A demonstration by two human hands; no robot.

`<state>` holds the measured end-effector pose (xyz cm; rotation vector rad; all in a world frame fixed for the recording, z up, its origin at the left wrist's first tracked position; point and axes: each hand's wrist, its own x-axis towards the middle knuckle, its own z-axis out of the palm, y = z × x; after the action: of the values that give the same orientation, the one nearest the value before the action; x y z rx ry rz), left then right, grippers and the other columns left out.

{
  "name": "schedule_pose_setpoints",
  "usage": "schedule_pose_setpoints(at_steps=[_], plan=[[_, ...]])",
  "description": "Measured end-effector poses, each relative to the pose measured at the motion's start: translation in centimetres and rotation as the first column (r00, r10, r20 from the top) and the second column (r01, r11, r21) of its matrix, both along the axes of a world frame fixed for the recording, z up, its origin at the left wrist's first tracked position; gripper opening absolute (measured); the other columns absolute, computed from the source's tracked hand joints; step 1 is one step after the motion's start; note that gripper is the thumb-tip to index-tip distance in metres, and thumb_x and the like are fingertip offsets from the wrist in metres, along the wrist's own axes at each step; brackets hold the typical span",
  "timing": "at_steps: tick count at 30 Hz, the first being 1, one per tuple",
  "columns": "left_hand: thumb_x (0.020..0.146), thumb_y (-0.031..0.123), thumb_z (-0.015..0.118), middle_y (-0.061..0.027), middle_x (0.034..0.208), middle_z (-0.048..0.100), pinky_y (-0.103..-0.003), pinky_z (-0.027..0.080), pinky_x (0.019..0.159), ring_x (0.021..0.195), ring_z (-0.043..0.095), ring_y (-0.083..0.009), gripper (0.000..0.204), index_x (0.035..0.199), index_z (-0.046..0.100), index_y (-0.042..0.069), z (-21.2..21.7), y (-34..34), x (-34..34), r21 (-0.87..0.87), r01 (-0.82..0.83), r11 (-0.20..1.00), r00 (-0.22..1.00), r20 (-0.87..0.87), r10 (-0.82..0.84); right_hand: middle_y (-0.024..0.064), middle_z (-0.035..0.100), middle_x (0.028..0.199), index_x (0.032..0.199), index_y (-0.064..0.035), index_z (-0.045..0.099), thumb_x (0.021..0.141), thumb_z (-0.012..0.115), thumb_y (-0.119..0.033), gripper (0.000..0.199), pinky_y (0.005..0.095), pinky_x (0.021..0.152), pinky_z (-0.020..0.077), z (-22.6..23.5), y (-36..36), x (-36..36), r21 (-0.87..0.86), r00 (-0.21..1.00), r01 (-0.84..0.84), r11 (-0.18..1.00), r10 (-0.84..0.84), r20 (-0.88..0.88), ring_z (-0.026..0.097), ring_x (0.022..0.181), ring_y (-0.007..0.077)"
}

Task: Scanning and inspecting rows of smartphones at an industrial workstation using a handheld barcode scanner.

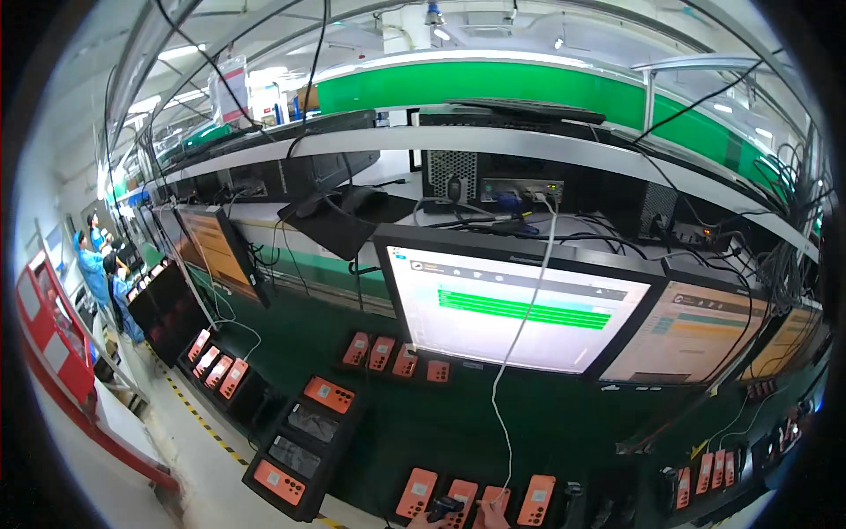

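Observation:
At the lower edge, my left hand (427,522) is closed around a small dark handheld scanner (446,507), its head over an orange phone (462,490). Beside it, my right hand (490,518) has its fingers closed at the end of a white cable (500,423), by another orange phone (496,495). Both hands are partly cut off by the frame edge. One orange phone (417,492) lies left of them and another (537,500) lies right, backs up with labels. The cable runs up across a lit monitor (520,304) to a shelf.
A black tray (308,463) with two orange phones and dark slots stands left. Several orange phones (381,353) lie below the monitor on the green mat (441,423). More phones (705,473) stand right. Computers and tangled cables fill the shelf (546,145). People (92,264) are far left.

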<state>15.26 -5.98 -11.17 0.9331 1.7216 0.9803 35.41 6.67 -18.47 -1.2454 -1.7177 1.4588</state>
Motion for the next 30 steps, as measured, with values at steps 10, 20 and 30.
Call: schedule_pose_setpoints(at_steps=[10,20,30], plan=[[0.075,0.047,0.068,-0.0064,0.066,0.06,-0.032,0.047,0.056,0.061,0.059,-0.0183,0.051,0.098,0.064,0.001,8.5,1.3,-0.5,-0.3,0.023,0.954,0.996,0.084,0.002,0.0093,0.053,0.113,0.128,0.0058,0.045,0.099,0.039,-0.037,0.052,0.0361,0.093,0.0383,7.7,-0.7,-0.8,-0.415,0.978,-0.157,0.896,0.084,-0.189,0.049,0.106,0.0195],[0.076,0.042,0.07,-0.0047,0.061,0.057,-0.032,0.044,0.052,0.056,0.056,-0.0152,0.044,0.085,0.063,0.0,9.6,0.1,0.0,-0.301,-0.068,0.951,0.992,0.077,0.096,0.0095,0.051,0.116,0.09,-0.005,0.039,0.092,0.05,-0.01,0.013,0.0288,0.088,0.0362,10.5,-0.8,-1.5,-0.384,0.976,-0.076,0.92,-0.01,-0.216,0.043,0.099,0.0146],[0.075,0.047,0.069,-0.0185,0.094,0.066,-0.038,0.048,0.079,0.091,0.064,-0.029,0.057,0.103,0.062,-0.002,11.5,0.1,1.1,-0.206,-0.097,0.974,0.994,-0.068,0.085,0.0017,0.05,0.083,0.091,0.0012,0.053,0.085,0.055,-0.01,0.013,0.0301,0.078,0.0411,8.6,-2.4,-0.4,-0.225,0.987,-0.063,0.972,0.027,-0.161,0.052,0.091,0.0149]])
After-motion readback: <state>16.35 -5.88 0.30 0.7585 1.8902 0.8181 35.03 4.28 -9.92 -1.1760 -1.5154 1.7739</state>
